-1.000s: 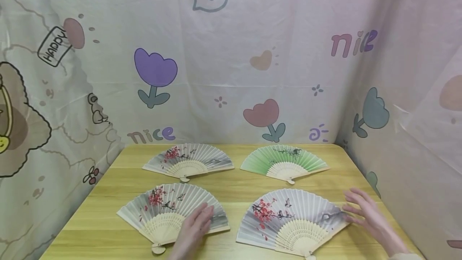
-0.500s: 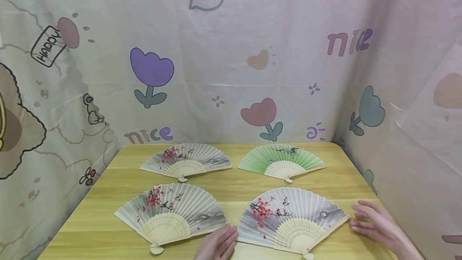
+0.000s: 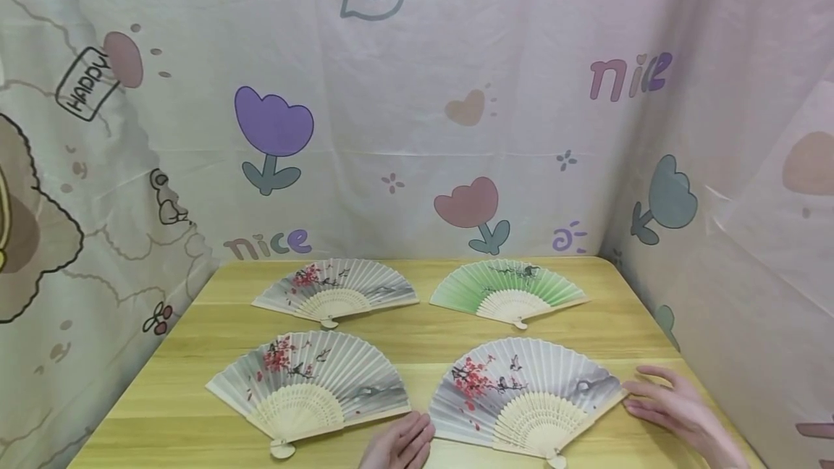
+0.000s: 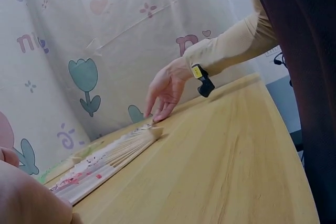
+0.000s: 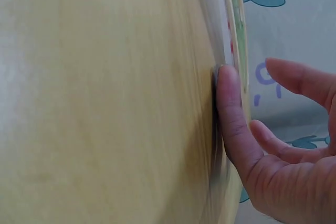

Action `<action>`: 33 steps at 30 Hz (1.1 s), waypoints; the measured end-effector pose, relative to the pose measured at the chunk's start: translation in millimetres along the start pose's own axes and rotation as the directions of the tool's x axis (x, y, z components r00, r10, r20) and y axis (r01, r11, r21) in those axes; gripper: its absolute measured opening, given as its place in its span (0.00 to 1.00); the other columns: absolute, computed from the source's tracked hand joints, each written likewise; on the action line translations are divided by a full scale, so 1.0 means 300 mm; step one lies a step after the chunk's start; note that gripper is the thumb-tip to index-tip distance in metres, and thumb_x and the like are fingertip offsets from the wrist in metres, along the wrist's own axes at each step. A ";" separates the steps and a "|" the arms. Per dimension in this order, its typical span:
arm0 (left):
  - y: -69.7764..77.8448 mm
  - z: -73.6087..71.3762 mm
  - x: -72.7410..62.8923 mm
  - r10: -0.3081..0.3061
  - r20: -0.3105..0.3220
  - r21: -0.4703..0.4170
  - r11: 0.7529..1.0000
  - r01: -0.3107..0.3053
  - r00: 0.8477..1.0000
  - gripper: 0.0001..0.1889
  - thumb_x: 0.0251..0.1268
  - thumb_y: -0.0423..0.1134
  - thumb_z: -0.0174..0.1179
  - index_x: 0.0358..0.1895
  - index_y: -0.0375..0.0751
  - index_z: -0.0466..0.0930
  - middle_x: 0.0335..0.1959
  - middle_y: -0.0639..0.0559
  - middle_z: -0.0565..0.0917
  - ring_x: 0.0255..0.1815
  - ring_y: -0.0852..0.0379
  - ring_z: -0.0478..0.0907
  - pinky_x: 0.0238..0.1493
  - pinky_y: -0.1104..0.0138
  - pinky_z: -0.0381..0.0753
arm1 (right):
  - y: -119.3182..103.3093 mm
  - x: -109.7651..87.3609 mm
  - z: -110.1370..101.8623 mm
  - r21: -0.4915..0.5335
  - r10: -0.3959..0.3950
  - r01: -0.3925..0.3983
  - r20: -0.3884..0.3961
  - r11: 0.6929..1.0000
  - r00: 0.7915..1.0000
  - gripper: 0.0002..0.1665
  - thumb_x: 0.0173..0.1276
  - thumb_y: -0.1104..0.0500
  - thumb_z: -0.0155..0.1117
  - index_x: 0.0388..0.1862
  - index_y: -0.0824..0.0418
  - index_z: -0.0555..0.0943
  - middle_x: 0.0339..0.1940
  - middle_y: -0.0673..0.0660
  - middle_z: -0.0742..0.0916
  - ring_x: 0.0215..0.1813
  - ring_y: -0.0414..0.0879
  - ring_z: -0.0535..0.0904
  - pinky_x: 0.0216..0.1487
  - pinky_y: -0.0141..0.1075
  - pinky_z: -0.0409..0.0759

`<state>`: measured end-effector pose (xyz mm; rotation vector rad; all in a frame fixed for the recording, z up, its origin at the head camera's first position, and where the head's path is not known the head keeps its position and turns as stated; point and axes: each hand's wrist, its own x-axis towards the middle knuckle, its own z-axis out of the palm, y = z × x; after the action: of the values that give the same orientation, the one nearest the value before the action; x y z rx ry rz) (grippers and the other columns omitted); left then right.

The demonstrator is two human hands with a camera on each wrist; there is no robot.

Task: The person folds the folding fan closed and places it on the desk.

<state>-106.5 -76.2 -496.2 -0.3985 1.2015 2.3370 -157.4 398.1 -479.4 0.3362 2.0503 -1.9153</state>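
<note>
Four fans would exceed my count, so several spread folding fans lie on the wooden table [image 3: 195, 353]. The front right fan [image 3: 521, 389] is grey-white with red blossoms, dark birds and pale slatted ribs. My left hand [image 3: 399, 443] rests at its left corner, fingers fairly straight and together. At the right corner is my right hand [image 3: 677, 411], its fingers spread and loosely bent, fingertips at the fan's edge. In the right wrist view a finger [image 5: 233, 103] lies along the tabletop beside the fan edge [image 5: 215, 19]. A similar front left fan [image 3: 313, 389] lies just left of my left hand.
Behind these lie a grey blossom fan [image 3: 339, 292] and a green fan [image 3: 511, 288], both spread. A patterned cloth [image 3: 391, 107] hangs at the back and both sides of the table.
My left hand has moved right, from over the front left fan to the front right fan's left corner. My right hand lowered beside that fan, then shifted slightly left to its edge.
</note>
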 end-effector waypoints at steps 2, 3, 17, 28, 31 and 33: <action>-0.006 -0.004 0.004 0.013 0.010 0.009 1.000 -0.013 1.000 0.40 0.73 0.40 0.59 0.74 0.17 0.48 0.46 0.59 0.87 0.49 0.63 0.85 0.63 0.65 0.84 | 0.005 0.004 0.001 0.015 -0.020 0.020 0.018 1.000 1.000 0.49 0.71 0.66 0.62 0.74 0.79 0.40 0.40 0.51 0.87 0.42 0.41 0.87 0.52 0.35 0.90; -0.009 -0.006 0.006 0.021 0.019 0.015 1.000 -0.022 1.000 0.41 0.73 0.39 0.59 0.74 0.17 0.46 0.47 0.59 0.87 0.49 0.63 0.85 0.63 0.65 0.84 | 0.008 0.006 0.001 0.027 -0.031 0.030 0.030 0.999 0.999 0.47 0.71 0.67 0.62 0.73 0.80 0.42 0.40 0.51 0.88 0.42 0.41 0.88 0.52 0.35 0.90; -0.022 -0.025 0.018 0.042 0.043 0.016 0.999 -0.043 0.998 0.35 0.74 0.37 0.55 0.74 0.19 0.51 0.52 0.55 0.86 0.50 0.64 0.84 0.62 0.66 0.84 | -0.017 0.024 0.067 -0.142 -0.027 0.028 0.007 0.990 1.000 0.48 0.68 0.64 0.67 0.69 0.90 0.48 0.40 0.52 0.87 0.40 0.38 0.87 0.48 0.31 0.90; -0.021 -0.028 0.017 0.022 0.061 -0.016 1.000 -0.021 0.998 0.35 0.73 0.38 0.55 0.74 0.21 0.52 0.50 0.57 0.87 0.51 0.62 0.85 0.65 0.65 0.83 | -0.009 0.046 0.072 -0.115 -0.022 0.024 0.016 0.993 1.000 0.09 0.66 0.67 0.67 0.43 0.72 0.81 0.34 0.50 0.86 0.38 0.35 0.85 0.46 0.28 0.90; -0.021 -0.031 0.019 0.021 0.068 -0.004 1.000 -0.021 0.997 0.34 0.74 0.37 0.54 0.74 0.21 0.52 0.51 0.57 0.86 0.52 0.62 0.85 0.65 0.65 0.83 | -0.004 0.049 0.067 -0.073 -0.022 0.024 0.030 0.997 0.999 0.06 0.67 0.68 0.66 0.41 0.70 0.83 0.34 0.51 0.87 0.37 0.36 0.86 0.46 0.28 0.90; -0.021 -0.031 0.020 0.024 0.070 0.005 1.000 -0.024 0.997 0.33 0.75 0.37 0.53 0.74 0.21 0.52 0.51 0.58 0.86 0.51 0.63 0.84 0.65 0.65 0.83 | -0.002 0.048 0.062 -0.074 -0.034 0.037 0.039 0.997 0.999 0.05 0.66 0.69 0.65 0.41 0.70 0.83 0.34 0.50 0.87 0.38 0.36 0.86 0.46 0.27 0.89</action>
<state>-107.7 -78.9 -508.6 -0.2996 1.1864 2.3471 -169.6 378.8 -485.4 0.2459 2.1106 -1.8454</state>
